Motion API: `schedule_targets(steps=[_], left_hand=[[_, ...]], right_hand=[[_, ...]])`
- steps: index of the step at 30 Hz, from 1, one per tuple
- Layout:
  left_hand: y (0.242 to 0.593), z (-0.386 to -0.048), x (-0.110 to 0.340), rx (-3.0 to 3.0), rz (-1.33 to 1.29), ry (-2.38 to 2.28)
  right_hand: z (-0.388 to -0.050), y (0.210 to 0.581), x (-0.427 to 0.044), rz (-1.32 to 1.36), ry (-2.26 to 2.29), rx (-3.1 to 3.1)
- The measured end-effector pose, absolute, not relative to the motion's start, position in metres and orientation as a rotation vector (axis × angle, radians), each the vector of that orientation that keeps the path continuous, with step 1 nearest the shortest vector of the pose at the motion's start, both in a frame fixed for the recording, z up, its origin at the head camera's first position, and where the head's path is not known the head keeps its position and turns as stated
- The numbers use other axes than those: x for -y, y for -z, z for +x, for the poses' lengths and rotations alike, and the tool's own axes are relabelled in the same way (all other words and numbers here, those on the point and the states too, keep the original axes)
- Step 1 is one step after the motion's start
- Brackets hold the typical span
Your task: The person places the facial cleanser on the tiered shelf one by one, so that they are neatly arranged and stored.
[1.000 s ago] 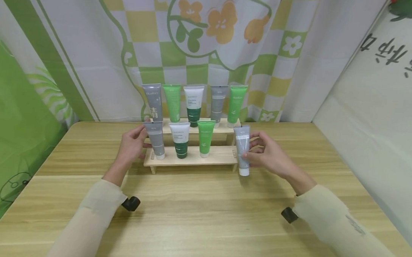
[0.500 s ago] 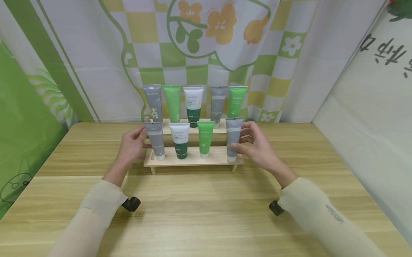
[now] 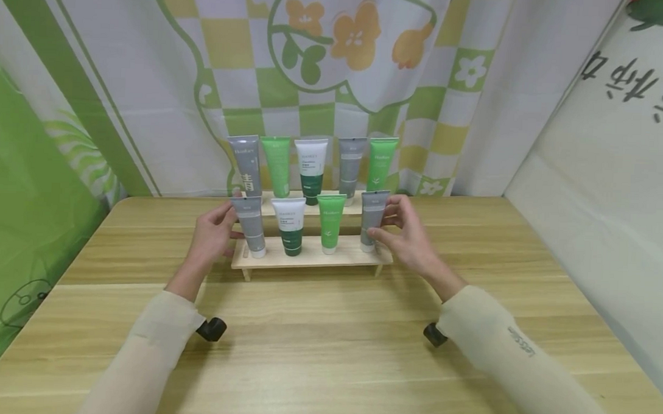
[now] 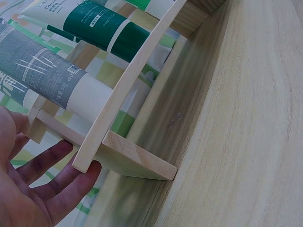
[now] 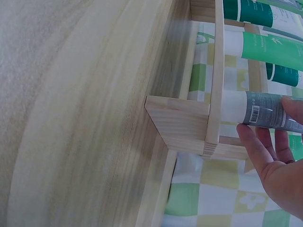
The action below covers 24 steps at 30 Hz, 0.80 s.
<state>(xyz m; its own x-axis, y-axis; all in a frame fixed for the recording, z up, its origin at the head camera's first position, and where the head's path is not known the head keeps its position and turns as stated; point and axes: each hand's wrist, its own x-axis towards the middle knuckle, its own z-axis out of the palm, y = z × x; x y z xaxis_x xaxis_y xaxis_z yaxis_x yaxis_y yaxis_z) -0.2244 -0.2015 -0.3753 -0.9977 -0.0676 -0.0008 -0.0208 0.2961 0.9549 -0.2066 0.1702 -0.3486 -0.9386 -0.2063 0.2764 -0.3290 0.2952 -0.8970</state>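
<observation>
My right hand [image 3: 409,240] pinches a grey squeeze tube [image 3: 372,220] between thumb and fingers at the right end of the lower shelf. In the right wrist view, the tube's white cap [image 5: 234,107] meets the shelf board. My left hand [image 3: 211,232] is at the rack's left end, beside another grey tube [image 3: 250,225]. In the left wrist view its fingers [image 4: 71,187] touch the end of the two-step wooden rack [image 4: 125,97]. A white-and-dark-green tube [image 3: 289,227] and a bright green tube [image 3: 331,222] stand between the two grey ones.
Several more tubes stand on the upper shelf, among them a grey tube [image 3: 246,164] and a green tube [image 3: 380,163]. Behind the wooden table [image 3: 316,340] hangs a patterned curtain [image 3: 291,102]. A white wall sheet [image 3: 607,168] borders the right side.
My right hand has brought the grey tube leftward from beside the rack onto the lower shelf, then slightly farther back. The left hand has stayed in place.
</observation>
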Motion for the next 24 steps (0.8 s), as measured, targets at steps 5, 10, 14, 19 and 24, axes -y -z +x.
schedule_targets(steps=[5,10,14,19,24], left_hand=[[0.3726,-0.2222,0.2016,2.522,0.096,1.817],[0.3721,-0.2216,0.2030,2.527,0.097,1.814],[0.3739,-0.2229,0.2043,2.530,0.099,1.808],[0.3750,-0.2239,0.2035,2.529,0.100,1.801],[0.3742,-0.2233,0.2022,2.529,0.093,1.817]], right_hand=[[-0.2073,0.3504,-0.1688,0.494,-1.742,2.424],[-0.2063,0.3516,-0.1671,0.473,-1.760,2.417],[-0.2048,0.3522,-0.1663,0.463,-1.775,2.409],[-0.2037,0.3530,-0.1665,0.464,-1.771,2.413],[-0.2030,0.3530,-0.1670,0.468,-1.781,2.412]])
